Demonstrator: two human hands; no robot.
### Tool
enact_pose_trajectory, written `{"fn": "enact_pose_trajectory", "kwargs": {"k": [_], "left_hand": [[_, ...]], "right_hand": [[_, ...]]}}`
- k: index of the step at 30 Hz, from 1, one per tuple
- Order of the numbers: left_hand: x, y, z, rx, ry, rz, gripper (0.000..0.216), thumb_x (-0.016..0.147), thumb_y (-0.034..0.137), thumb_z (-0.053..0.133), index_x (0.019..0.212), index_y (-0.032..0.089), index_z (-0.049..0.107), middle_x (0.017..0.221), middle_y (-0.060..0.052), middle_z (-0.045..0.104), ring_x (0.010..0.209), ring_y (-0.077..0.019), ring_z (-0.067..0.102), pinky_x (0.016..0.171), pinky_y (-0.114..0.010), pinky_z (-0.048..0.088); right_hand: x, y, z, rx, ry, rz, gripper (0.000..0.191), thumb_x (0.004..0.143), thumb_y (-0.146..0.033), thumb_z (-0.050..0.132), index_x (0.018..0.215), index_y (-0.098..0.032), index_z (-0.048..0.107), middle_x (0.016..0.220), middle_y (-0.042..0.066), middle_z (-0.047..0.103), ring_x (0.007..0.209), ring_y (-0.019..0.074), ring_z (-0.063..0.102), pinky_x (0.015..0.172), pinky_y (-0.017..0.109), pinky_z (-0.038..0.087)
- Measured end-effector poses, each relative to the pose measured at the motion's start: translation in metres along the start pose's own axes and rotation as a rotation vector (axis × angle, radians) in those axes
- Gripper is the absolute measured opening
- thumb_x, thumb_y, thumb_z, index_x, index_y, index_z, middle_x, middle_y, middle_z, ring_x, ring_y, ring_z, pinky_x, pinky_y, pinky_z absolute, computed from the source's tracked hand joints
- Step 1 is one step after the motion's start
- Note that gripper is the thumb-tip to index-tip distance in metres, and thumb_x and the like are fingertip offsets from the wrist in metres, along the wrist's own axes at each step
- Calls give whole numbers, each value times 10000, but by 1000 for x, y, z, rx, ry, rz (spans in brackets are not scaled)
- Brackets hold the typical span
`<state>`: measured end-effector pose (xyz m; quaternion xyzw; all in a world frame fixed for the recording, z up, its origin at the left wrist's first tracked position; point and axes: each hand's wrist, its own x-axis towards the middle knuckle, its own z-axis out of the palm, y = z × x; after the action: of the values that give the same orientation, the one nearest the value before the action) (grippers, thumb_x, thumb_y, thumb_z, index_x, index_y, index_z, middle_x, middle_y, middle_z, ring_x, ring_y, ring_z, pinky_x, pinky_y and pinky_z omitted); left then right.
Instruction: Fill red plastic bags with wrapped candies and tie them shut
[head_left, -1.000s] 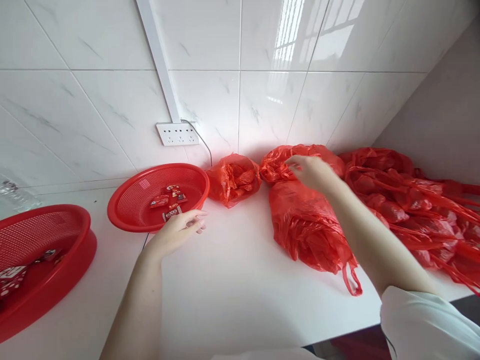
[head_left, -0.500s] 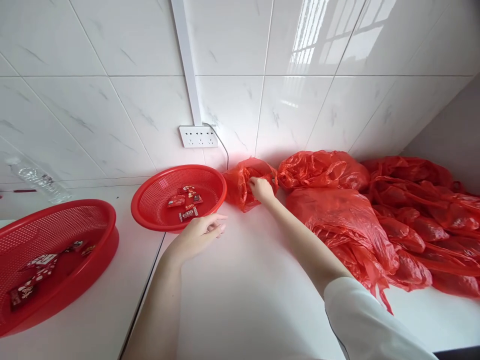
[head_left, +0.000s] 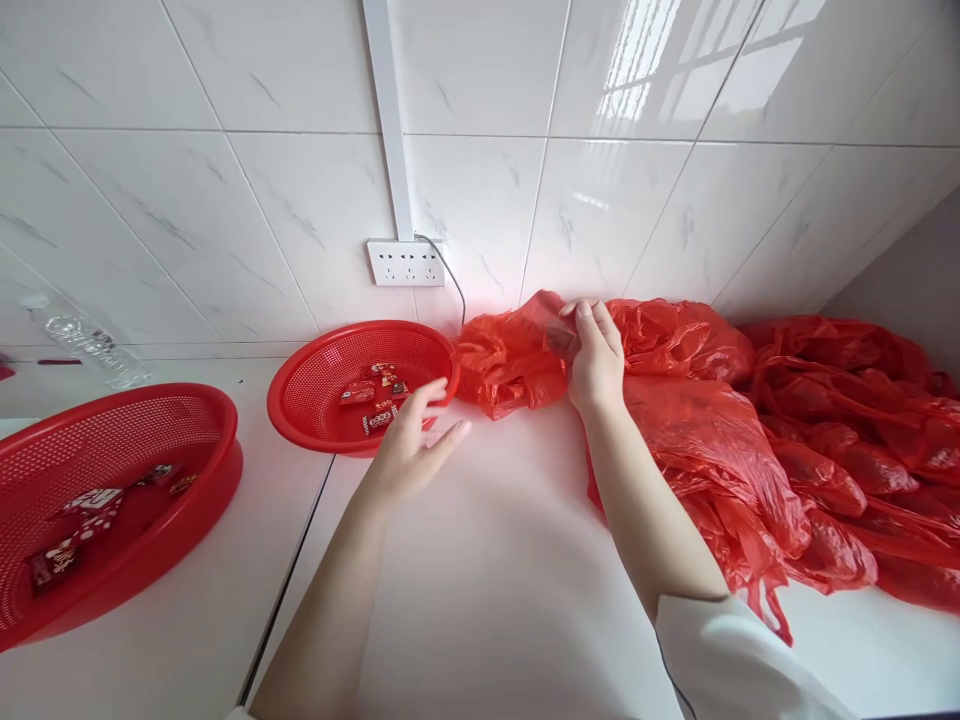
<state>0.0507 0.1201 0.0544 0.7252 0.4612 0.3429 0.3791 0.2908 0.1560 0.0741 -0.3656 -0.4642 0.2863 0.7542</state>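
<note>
Counter (head_left: pixel 487 560): right hand (head_left: pixel 596 355) pinches red bag (head_left: pixel 510 360); wrappers (head_left: pixel 377 395) illegible.

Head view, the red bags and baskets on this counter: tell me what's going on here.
A person works at a white counter. The right hand has a pinching grip on the raised edge of a small crumpled red plastic bag. The left hand is open at the near rim of a round red mesh basket holding a few small wrapped sweets. A second red mesh basket sits further left, and a heap of red plastic bags lies to the right.
</note>
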Motion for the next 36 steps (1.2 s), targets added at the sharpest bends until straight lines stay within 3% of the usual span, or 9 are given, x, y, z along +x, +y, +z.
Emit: {"fn": "enact_pose_trajectory", "kwargs": {"k": [2,5,8,11,19,22,28,32,36], "left_hand": [[0,3,9,-71,123,35,902,746,463,721,1494,326,235,1574,-90,255,1386,-288,359,1066,-426,400],[2,8,17,-265,152,59,721,779,467,688,1411,287,392,1444,-92,466,1289,-259,485,1024,-376,441],[8,5,11,-446,200,-47,433,832,551,580,1111,222,610,958,-51,688,825,-181,665,673,-271,525],[15,-6,-6,-514,302,-181,423,804,629,555,916,224,600,629,21,562,454,-92,473,386,-220,313],[18,-29,-47,-429,129,-362,470,797,642,544,613,213,491,470,38,393,357,-78,312,363,-237,225],[14,-30,-50,-463,41,-254,491,770,695,527,710,219,635,547,-16,546,503,-160,538,468,-284,423],[8,-29,-47,-409,-89,-11,480,489,646,792,529,195,631,656,-43,611,577,-169,576,556,-318,494],[16,-22,-26,-563,197,-188,421,740,591,671,878,194,704,873,-70,710,798,-223,674,681,-326,546],[22,-16,-7,-649,351,-246,500,815,624,562,1038,187,662,1050,-89,705,921,-226,676,681,-287,556]], "right_hand": [[-25,-15,4,25,-145,107,278,908,-502,492,809,-242,475,846,-10,579,698,128,638,614,245,508],[-51,-24,6,102,-253,247,275,905,-492,502,788,-246,462,775,-11,566,664,136,623,603,258,526],[-56,-22,-2,207,-139,243,255,918,-437,484,764,-239,437,920,18,656,617,115,600,576,245,523],[-48,-19,-23,299,51,146,223,928,-377,456,761,-232,432,1102,45,684,597,102,600,548,240,525],[-33,-29,-70,432,362,-3,261,961,-328,429,761,-229,564,988,21,695,667,85,637,624,213,572],[-32,-36,-81,522,203,68,297,974,-346,398,741,-261,562,770,-24,620,616,100,587,733,278,587],[-35,-30,-79,224,-208,348,275,941,-444,467,761,-253,549,556,-66,386,363,81,225,318,200,328],[-47,-21,-56,-323,-319,215,332,927,-517,474,872,-229,630,807,21,621,696,149,586,626,276,530],[-71,-19,-26,-587,-474,-69,350,865,-473,606,1139,-255,589,1154,72,630,1105,257,583,957,410,483]]}}
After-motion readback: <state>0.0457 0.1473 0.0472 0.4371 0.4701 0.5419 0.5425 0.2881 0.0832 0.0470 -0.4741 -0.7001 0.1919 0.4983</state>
